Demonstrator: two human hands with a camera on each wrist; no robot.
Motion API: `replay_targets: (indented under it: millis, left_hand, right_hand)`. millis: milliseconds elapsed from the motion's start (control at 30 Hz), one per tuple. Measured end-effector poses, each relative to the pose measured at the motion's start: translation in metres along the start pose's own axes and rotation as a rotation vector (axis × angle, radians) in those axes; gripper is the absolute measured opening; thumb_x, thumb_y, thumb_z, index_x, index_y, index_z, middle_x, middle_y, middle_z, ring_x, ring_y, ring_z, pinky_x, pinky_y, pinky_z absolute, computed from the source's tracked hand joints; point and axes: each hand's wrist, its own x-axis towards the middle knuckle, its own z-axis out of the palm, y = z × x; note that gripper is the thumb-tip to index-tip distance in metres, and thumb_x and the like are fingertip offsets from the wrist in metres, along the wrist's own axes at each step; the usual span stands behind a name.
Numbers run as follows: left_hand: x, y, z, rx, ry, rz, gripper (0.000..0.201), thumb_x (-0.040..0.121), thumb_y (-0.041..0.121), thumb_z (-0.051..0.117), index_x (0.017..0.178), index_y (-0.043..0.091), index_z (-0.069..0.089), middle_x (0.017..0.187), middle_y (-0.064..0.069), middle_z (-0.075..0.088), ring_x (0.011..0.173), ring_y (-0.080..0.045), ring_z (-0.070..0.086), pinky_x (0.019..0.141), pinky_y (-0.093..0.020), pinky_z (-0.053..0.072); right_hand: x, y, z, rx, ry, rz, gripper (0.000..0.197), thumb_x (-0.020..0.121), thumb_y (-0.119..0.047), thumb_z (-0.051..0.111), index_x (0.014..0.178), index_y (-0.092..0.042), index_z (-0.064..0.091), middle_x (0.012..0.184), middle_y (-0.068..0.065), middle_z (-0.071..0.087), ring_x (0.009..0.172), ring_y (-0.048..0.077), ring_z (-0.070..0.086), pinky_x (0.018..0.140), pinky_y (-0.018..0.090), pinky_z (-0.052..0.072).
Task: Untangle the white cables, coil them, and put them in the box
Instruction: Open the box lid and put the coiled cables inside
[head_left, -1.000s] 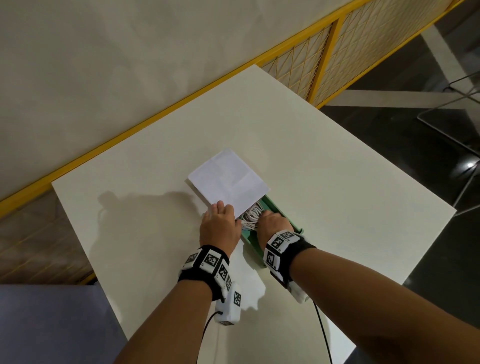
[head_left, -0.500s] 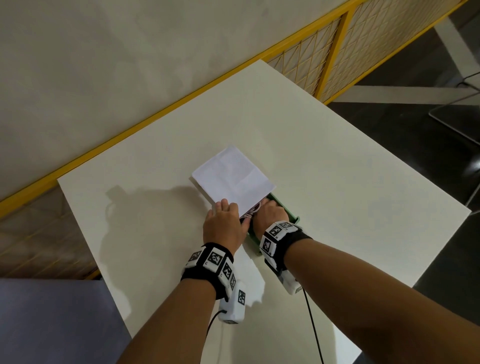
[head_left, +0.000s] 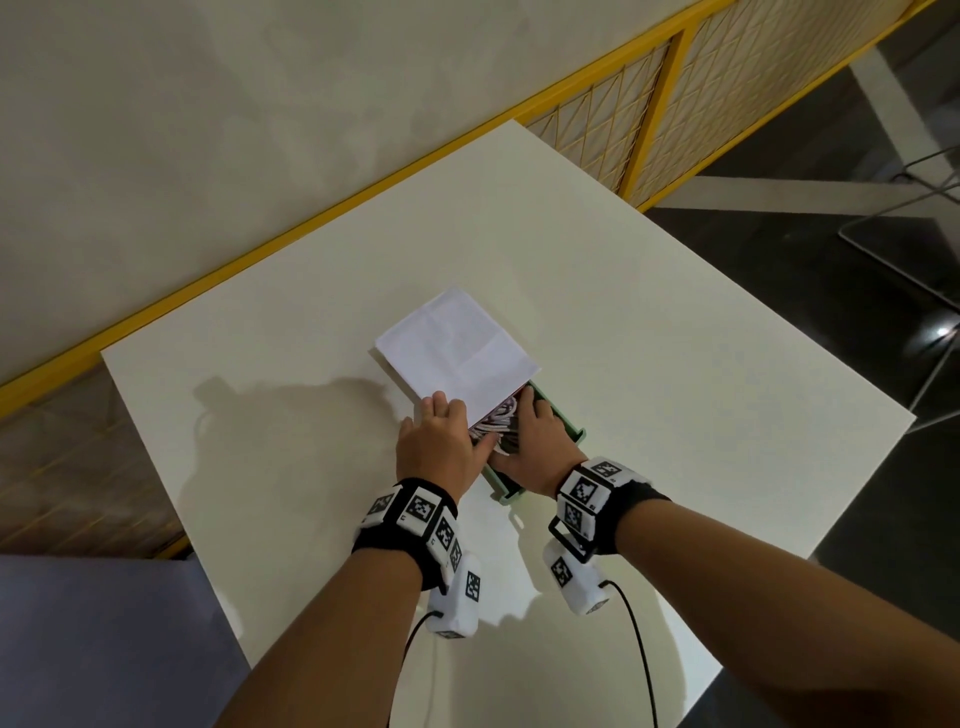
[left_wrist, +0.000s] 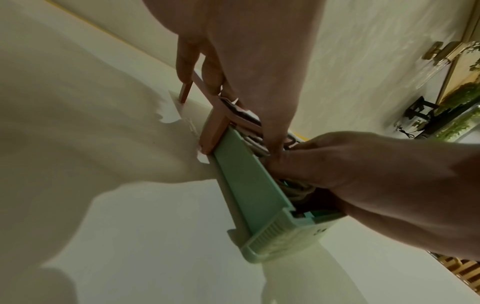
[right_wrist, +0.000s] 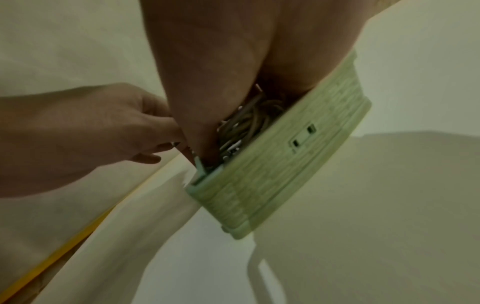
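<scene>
On the white bench (head_left: 675, 364), inside the pale green plastic box (head_left: 569, 426), half under its flat white lid (head_left: 457, 343): coiled white cables (head_left: 493, 418), pressed down by the flat right hand (head_left: 530, 441), with left hand (head_left: 436, 447) fingers stretched on the lid edge, grasping nothing. Hold every loop below the rim, then bring the lid across slowly, taking the right fingers out last so as not to pinch a cable.

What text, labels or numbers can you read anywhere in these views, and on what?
No readable words, brands or numbers in any view.
Black-and-white square marker patterns on the wristbands: coded patterns, not text.
White flat lid over the green plastic box: faint lines only, no legible print.
Ribbed end wall of the green plastic box: small slots, no lettering that can be made out.
</scene>
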Motion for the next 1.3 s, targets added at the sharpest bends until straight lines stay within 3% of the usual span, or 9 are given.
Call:
replay_targets:
  millis: [133, 267, 467, 567, 667, 767, 967, 1133, 1300]
  left_hand:
    - [-0.004, 0.002, -0.001, 0.047, -0.02, -0.017, 0.069, 0.078, 0.054, 0.065, 0.122, 0.002, 0.053, 0.135, -0.021, 0.052, 0.128, -0.033, 0.045, 0.096, -0.048, 0.04]
    - [-0.007, 0.001, 0.0, 0.069, 0.001, -0.011, 0.074, 0.083, 0.057, 0.058, 0.133, 0.004, 0.044, 0.144, -0.018, 0.043, 0.136, -0.031, 0.036, 0.102, -0.045, 0.036]
    - [-0.006, 0.0, 0.001, 0.001, -0.027, -0.004, 0.058, 0.081, 0.041, 0.064, 0.12, -0.001, 0.056, 0.131, -0.026, 0.055, 0.125, -0.038, 0.05, 0.091, -0.048, 0.046]
    - [-0.008, 0.0, -0.002, -0.054, -0.001, -0.004, 0.042, 0.077, 0.024, 0.062, 0.11, -0.002, 0.06, 0.122, -0.027, 0.06, 0.113, -0.039, 0.057, 0.078, -0.047, 0.051]
    - [-0.009, 0.0, -0.009, -0.041, -0.055, -0.02, 0.049, 0.087, 0.023, 0.048, 0.133, 0.005, 0.047, 0.146, -0.02, 0.041, 0.129, -0.033, 0.044, 0.092, -0.042, 0.044]
    - [-0.01, -0.003, -0.012, -0.03, -0.096, -0.023, 0.054, 0.09, 0.023, 0.043, 0.142, 0.01, 0.036, 0.155, -0.015, 0.029, 0.14, -0.027, 0.032, 0.099, -0.039, 0.039]
    - [-0.009, -0.008, -0.013, -0.058, -0.116, -0.02, 0.053, 0.092, 0.021, 0.042, 0.143, 0.01, 0.036, 0.156, -0.013, 0.028, 0.143, -0.024, 0.027, 0.099, -0.039, 0.041]
    - [-0.006, -0.011, -0.018, -0.112, -0.204, -0.059, 0.055, 0.092, 0.022, 0.042, 0.146, 0.016, 0.032, 0.158, -0.009, 0.022, 0.141, -0.024, 0.032, 0.103, -0.037, 0.038]
    - [-0.001, -0.014, -0.033, -0.143, -0.24, -0.06, 0.05, 0.093, 0.022, 0.04, 0.143, 0.017, 0.037, 0.154, -0.006, 0.034, 0.132, -0.025, 0.043, 0.105, -0.038, 0.035]
  right_hand:
    - [-0.008, 0.009, -0.006, -0.011, -0.047, -0.125, 0.102, 0.08, -0.047, 0.056, 0.146, -0.006, -0.009, 0.151, 0.017, 0.025, 0.128, 0.039, 0.041, 0.106, 0.047, 0.038]
    - [-0.024, 0.015, -0.013, -0.294, -0.023, -0.22, 0.091, 0.086, -0.049, 0.049, 0.148, -0.014, -0.007, 0.158, 0.016, 0.01, 0.122, 0.038, 0.048, 0.098, 0.043, 0.044]
    - [-0.036, 0.019, -0.003, -0.494, 0.091, -0.313, 0.064, 0.084, -0.05, 0.045, 0.134, -0.01, 0.042, 0.133, 0.014, 0.056, 0.104, 0.031, 0.063, 0.076, 0.04, 0.056]
    - [-0.034, 0.021, 0.0, -0.513, 0.069, -0.298, 0.068, 0.088, -0.056, 0.029, 0.135, -0.009, 0.044, 0.136, 0.013, 0.054, 0.114, 0.029, 0.06, 0.085, 0.04, 0.054]
    - [-0.029, 0.017, -0.006, -0.462, 0.002, -0.31, 0.08, 0.087, -0.063, 0.004, 0.147, -0.012, 0.019, 0.154, 0.011, 0.028, 0.137, 0.028, 0.035, 0.108, 0.043, 0.034]
    - [-0.022, 0.012, -0.009, -0.459, -0.012, -0.308, 0.089, 0.08, -0.068, -0.007, 0.149, -0.014, 0.006, 0.158, 0.009, 0.013, 0.143, 0.027, 0.021, 0.114, 0.042, 0.022]
    - [-0.01, 0.008, -0.012, -0.298, -0.028, -0.364, 0.065, 0.085, -0.035, 0.026, 0.144, -0.007, 0.026, 0.154, 0.018, 0.023, 0.133, 0.039, 0.036, 0.103, 0.043, 0.036]
    - [-0.036, 0.008, -0.031, -0.014, 0.178, -0.515, 0.05, 0.087, -0.005, 0.052, 0.136, -0.006, 0.043, 0.147, 0.016, 0.04, 0.129, 0.033, 0.046, 0.099, 0.038, 0.043]
    - [-0.047, 0.022, -0.038, 0.357, 0.345, -0.098, 0.044, 0.089, -0.012, 0.056, 0.132, -0.009, 0.046, 0.132, 0.009, 0.05, 0.112, 0.026, 0.056, 0.099, 0.034, 0.045]
